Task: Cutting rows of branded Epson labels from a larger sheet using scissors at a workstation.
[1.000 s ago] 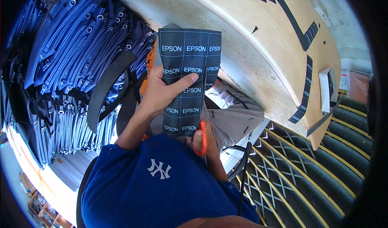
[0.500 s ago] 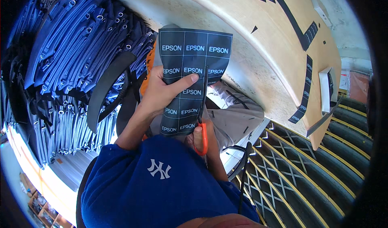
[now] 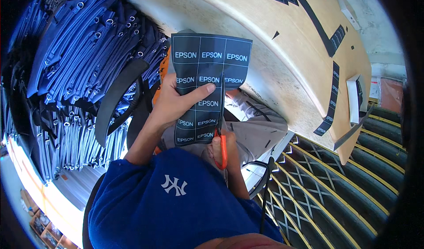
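A black sheet of printed labels (image 3: 211, 66), ruled by thin white lines into a grid, is held upright in front of me. My left hand (image 3: 179, 99) grips its left side, thumb across the front and the other fingers hidden behind. My right hand (image 3: 226, 148) is closed round the orange handles of a pair of scissors (image 3: 222, 151) below the sheet. Their dark blades point up along a grid line, between the left columns and the right column. The lower part of the right column is cut away there; the upper right part still joins the sheet.
A wooden table (image 3: 265, 50) curves across the far right, with cut label strips (image 3: 332, 99) and small black scraps on it. A white open box (image 3: 354, 99) stands near its right end. Stacked blue straps with metal rings (image 3: 79, 50) fill the left. A folding metal gate (image 3: 318, 178) lies lower right.
The sheet has shifted slightly left and down with my left hand. The scissors remain on the same cut line, moved only slightly.
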`<state>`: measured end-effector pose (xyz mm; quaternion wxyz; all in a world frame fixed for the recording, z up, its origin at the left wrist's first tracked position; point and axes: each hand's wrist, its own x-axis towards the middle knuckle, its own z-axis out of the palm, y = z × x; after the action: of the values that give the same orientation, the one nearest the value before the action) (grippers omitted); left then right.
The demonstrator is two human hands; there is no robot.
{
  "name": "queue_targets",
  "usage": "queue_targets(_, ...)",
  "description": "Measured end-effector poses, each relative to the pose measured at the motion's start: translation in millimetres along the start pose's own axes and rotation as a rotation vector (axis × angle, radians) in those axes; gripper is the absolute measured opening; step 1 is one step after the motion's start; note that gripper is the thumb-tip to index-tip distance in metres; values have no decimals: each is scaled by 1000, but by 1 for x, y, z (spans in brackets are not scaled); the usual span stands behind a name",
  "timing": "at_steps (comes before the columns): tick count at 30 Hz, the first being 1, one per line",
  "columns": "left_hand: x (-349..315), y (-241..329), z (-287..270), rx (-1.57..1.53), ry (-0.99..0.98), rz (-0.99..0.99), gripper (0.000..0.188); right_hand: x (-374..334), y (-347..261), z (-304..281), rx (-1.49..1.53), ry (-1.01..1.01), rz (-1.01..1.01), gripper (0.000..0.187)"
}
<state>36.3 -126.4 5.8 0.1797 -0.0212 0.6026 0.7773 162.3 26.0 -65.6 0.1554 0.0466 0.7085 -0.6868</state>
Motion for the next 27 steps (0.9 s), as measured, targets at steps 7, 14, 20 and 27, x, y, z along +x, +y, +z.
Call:
queue_targets(7,2,17,-6,-157,32,9,35,-3,-4,-6,-52,-46,-26,45)
queue_targets(14,4,11,1,-28,46,24,37,-1,-7,-6,-45,-35,-75,49)
queue_targets(20,2,14,0,50,15,37,38,0,-10,-5,38,-68,-30,62)
queue_targets(27,2,7,-1,145,23,11,41,3,-8,-5,174,-167,-31,76)
